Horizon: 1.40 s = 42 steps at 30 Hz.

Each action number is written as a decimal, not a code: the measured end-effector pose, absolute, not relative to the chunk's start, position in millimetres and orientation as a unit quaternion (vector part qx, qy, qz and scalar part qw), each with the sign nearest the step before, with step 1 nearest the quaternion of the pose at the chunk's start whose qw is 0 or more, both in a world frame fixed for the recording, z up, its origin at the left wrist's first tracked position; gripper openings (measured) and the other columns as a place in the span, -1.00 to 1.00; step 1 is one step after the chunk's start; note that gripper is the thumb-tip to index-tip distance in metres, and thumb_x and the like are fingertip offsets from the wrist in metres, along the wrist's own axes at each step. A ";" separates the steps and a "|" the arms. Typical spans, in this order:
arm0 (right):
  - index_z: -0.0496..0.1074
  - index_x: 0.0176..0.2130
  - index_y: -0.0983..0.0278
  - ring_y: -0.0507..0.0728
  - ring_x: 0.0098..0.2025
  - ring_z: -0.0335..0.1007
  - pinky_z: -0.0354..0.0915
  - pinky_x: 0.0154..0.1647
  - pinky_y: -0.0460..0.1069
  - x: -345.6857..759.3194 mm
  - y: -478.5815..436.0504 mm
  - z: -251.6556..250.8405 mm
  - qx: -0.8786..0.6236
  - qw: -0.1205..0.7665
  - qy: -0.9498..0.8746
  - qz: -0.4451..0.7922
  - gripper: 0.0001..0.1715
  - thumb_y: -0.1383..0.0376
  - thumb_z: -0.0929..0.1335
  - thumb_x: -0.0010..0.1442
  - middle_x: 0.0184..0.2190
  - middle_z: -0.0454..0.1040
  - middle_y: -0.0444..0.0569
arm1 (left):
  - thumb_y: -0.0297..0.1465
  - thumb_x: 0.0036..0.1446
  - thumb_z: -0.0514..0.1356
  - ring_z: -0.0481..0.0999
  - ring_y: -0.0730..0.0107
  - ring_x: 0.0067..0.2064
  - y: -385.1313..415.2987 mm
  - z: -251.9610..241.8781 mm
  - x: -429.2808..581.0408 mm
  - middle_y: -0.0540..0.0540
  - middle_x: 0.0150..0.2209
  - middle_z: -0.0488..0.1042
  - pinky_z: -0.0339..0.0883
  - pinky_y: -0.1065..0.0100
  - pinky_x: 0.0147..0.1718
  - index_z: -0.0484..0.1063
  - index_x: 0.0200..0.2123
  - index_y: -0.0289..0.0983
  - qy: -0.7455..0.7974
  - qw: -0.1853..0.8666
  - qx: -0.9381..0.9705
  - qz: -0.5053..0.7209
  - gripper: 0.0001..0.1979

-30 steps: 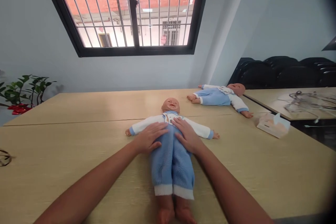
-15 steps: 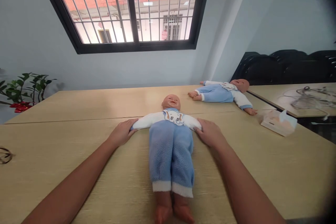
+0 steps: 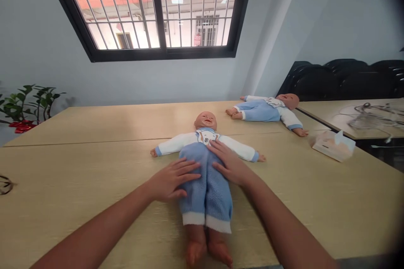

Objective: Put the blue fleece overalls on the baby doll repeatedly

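Note:
A baby doll in blue trousers and a white top with an animal face lies on its back, feet toward me and arms spread. My left hand is over the left side of its trousers, fingers stretched out and apart. Across the upper trousers and the lower part of the animal print lies my right hand, its fingers also extended. Neither hand grips anything. Both sleeves and the doll's small hands show in full.
A second doll in the same clothes lies farther back at the right. Near it stands a tissue box. Tangled cables lie on another table, with black chairs behind. A potted plant is at the left, beyond the tabletop.
Both my hands have let go of the doll's sleeve ends and moved inward over its body. The doll's arms remain spread on the table.

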State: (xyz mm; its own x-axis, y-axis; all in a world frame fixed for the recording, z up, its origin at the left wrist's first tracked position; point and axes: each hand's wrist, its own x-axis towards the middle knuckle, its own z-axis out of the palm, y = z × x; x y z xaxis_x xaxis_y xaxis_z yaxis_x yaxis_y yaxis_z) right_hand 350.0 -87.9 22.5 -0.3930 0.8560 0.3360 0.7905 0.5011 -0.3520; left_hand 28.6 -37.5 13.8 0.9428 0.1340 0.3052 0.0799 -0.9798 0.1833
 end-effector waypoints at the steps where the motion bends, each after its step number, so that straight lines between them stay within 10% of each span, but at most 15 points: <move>1: 0.08 0.49 0.12 0.34 0.54 -0.12 -0.03 0.50 0.38 352.4 -86.4 21.3 -0.509 0.238 -0.825 0.068 -0.23 -0.05 0.24 0.44 0.50 0.08 0.06 | 0.07 0.44 -0.14 0.12 0.07 0.49 -35.8 14.8 26.3 -0.15 0.49 0.13 -0.08 -0.05 0.48 0.18 0.41 -0.09 0.067 0.088 0.979 0.170 -0.36; 9: 0.50 0.14 0.16 0.33 0.29 0.35 0.23 0.33 0.34 346.3 -98.6 41.3 -0.451 0.325 -0.831 0.019 -0.59 0.12 0.27 0.42 0.17 0.52 0.11 | 0.15 0.38 -0.08 0.32 0.06 0.40 -60.0 18.8 34.3 -0.24 0.27 0.48 -0.08 -0.08 0.49 0.30 0.32 -0.22 -0.063 0.093 0.973 0.202 -0.29; 15: 0.55 -0.26 0.18 0.19 -0.16 0.51 0.44 -0.03 0.17 317.6 -106.3 43.7 -0.360 0.342 -0.862 0.105 -0.74 0.24 0.29 0.38 -0.25 0.60 0.02 | 0.11 0.42 -0.18 0.61 0.18 0.04 -58.9 8.9 36.8 -0.16 -0.17 0.67 0.10 0.00 0.43 0.53 -0.12 -0.20 -0.048 0.176 0.954 0.238 -0.35; 20: 0.53 0.11 0.17 0.30 0.20 0.43 0.30 0.27 0.30 343.4 -96.5 32.8 -0.435 0.354 -0.827 0.044 -0.63 0.19 0.28 0.42 0.12 0.55 0.10 | 0.11 0.41 -0.14 0.55 0.13 0.17 -53.6 12.9 29.6 -0.21 0.02 0.64 0.17 0.00 0.40 0.52 -0.08 -0.20 -0.042 0.191 0.950 0.243 -0.38; 25: 0.12 0.47 0.10 0.37 0.53 -0.08 -0.01 0.48 0.38 357.8 -84.2 15.7 -0.551 0.268 -0.789 0.044 -0.27 -0.02 0.24 0.45 0.51 0.07 0.07 | 0.08 0.43 -0.12 0.47 0.12 0.28 -45.7 17.3 28.0 -0.20 0.14 0.58 0.20 0.02 0.38 0.51 -0.13 -0.20 -0.032 0.196 0.946 0.256 -0.42; 42: -0.02 0.51 0.11 0.37 0.57 -0.23 -0.20 0.51 0.45 335.7 -77.1 1.8 -0.599 0.283 -0.745 0.080 -0.23 -0.07 0.15 0.48 0.51 0.06 0.06 | -0.13 0.42 0.05 0.15 0.19 0.49 -78.1 27.9 48.3 -0.18 0.46 0.19 -0.16 0.04 0.52 0.27 0.32 -0.25 -0.079 0.110 0.977 0.166 -0.48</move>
